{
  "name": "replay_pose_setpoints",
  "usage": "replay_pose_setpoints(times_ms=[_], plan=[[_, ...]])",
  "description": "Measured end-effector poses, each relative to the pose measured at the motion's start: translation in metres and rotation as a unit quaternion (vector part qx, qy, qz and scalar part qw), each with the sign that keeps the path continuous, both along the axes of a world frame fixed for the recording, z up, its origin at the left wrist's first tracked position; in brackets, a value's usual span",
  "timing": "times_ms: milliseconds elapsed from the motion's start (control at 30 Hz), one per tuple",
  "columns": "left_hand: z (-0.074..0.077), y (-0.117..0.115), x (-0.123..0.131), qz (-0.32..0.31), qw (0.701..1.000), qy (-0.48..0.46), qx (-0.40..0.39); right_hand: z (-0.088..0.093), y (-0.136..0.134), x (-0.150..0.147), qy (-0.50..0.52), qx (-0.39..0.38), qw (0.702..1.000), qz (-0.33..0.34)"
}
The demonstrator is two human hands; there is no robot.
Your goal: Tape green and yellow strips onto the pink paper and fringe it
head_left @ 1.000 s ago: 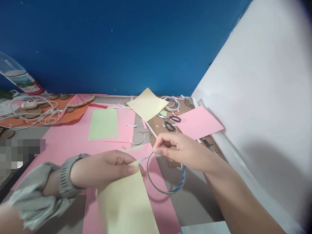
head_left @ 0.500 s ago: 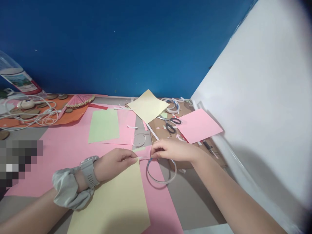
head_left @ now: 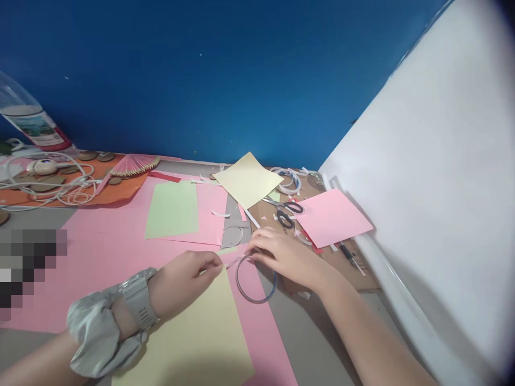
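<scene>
The grey table [head_left: 309, 343] is mostly covered. A big pink sheet [head_left: 100, 257] spreads over its left half, and a pink strip [head_left: 265, 332] runs toward the near edge. A yellow sheet [head_left: 201, 343] lies between the two and overlaps both. At the far left an orange sheet [head_left: 120, 187] lies against the blue wall, with a tangle of white cable [head_left: 76, 187] partly on it and a clear bottle [head_left: 30, 123] leaning beside it. A slab of cardboard [head_left: 362, 276] takes the right side. In the bare gap between pink sheet and cardboard lie a small ring of tape [head_left: 232, 227] and paper scraps – white slivers mostly.
</scene>
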State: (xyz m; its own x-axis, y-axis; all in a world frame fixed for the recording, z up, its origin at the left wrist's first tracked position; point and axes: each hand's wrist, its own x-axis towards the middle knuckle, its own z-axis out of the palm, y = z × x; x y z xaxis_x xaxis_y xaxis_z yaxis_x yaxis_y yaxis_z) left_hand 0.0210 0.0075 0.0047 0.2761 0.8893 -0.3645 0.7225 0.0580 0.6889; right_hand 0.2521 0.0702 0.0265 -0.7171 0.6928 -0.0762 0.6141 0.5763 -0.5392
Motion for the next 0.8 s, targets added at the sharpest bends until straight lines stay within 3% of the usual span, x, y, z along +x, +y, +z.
replay_pose_setpoints(times_ms=[67, 133, 233, 433, 633, 800], plan=[[-0.003, 0.003, -0.002, -0.002, 1.0, -0.014, -0.01, -0.004, 0.009, 0.007, -0.022, 0.066, 0.995, -0.067], [-0.006, 0.005, -0.004, -0.004, 0.999, -0.028, -0.022, -0.01, 0.023, 0.017, -0.089, 0.187, 0.958, -0.197], [-0.009, 0.007, -0.007, -0.009, 0.998, -0.044, -0.042, -0.022, 0.044, 0.033, -0.137, 0.223, 0.924, -0.278], [-0.01, 0.006, -0.01, -0.02, 0.995, -0.073, -0.058, -0.022, 0.059, 0.046, -0.2, 0.226, 0.914, -0.272], [-0.008, 0.007, -0.01, -0.021, 0.997, -0.07, -0.038, -0.006, 0.068, 0.053, -0.227, 0.199, 0.937, -0.173], [-0.009, 0.007, -0.009, -0.028, 0.994, -0.091, -0.044, -0.009, 0.07, 0.067, -0.233, 0.201, 0.924, -0.229]])
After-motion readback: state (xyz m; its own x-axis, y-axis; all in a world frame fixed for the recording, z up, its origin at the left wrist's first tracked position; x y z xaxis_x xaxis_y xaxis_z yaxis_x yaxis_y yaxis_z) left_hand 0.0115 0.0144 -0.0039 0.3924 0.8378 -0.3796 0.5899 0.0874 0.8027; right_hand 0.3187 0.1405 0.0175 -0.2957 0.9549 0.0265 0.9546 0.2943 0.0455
